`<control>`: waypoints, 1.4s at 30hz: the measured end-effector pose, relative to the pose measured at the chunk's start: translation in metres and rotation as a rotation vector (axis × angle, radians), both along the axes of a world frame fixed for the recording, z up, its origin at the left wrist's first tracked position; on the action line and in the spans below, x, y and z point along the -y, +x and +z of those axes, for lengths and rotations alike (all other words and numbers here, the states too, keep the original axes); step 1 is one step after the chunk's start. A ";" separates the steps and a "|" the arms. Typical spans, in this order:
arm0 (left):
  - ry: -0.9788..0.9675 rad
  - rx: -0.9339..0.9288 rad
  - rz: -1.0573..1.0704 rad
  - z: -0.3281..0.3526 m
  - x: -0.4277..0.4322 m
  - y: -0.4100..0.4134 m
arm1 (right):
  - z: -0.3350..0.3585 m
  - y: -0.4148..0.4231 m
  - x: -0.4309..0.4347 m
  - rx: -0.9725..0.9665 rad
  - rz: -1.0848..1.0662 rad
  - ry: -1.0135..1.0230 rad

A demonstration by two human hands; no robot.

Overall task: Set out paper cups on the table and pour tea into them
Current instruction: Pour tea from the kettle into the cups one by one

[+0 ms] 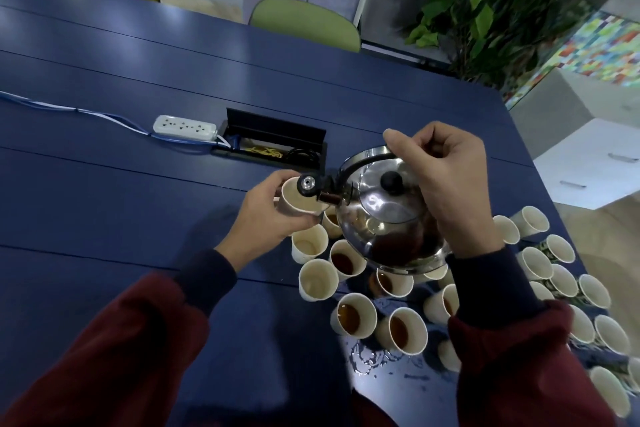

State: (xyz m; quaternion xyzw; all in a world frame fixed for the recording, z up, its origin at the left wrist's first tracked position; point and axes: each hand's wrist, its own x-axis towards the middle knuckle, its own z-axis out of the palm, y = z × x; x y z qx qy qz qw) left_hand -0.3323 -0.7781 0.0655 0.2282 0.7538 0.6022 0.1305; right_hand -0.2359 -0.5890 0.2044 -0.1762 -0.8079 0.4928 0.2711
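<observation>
Right hand (pixel 446 180): fingers clenched round the black arched handle (pixel 360 163) of the polished steel kettle (pixel 391 218). The kettle is held off the dark blue surface (pixel 104 201), above the cup cluster, and tipped toward the left. Left hand (pixel 266 215): fingers wrapped round the wall of one white paper cup (pixel 299 199), which is raised so its mouth sits just under the kettle's dark spout (pixel 327 198). No stream can be made out.

Handling, judged. The kettle is rigid and smooth, probably weighty with liquid and possibly hot, so the handle is the only sensible hold, and tilt is set from the wrist. The cup is light and thin-walled and will dent under a squeeze. It should be held mid-wall with gentle pressure, since it gains weight as it fills.

Count: one kettle and one cup in hand. About ten standing paper cups (pixel 317 279) form the near group between the arms, and about eleven more (pixel 559 248) stand beyond the right forearm, touching or just beside each other. That makes roughly twenty-two in all, but the figure is not firm, since the kettle and sleeve hide some. Five show dark tea plainly, for example one (pixel 353 315) near the front. Two just beside the left hand look empty. The far group appears unfilled, though its interiors are hard to read. A patch of spilled liquid (pixel 370 357) wets the surface near the front cups, so the bases there may be slippery.
</observation>
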 end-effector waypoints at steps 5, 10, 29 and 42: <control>0.016 0.013 -0.062 -0.001 0.008 0.003 | 0.009 0.001 0.012 0.013 -0.039 0.111; 0.026 0.043 -0.102 0.000 0.013 0.010 | 0.013 0.002 0.021 0.022 -0.055 0.159; -0.019 0.069 -0.135 -0.006 0.029 0.013 | 0.016 0.003 0.046 0.045 -0.073 0.292; -0.002 0.070 -0.156 -0.003 0.021 0.009 | 0.012 0.005 0.039 0.049 -0.090 0.290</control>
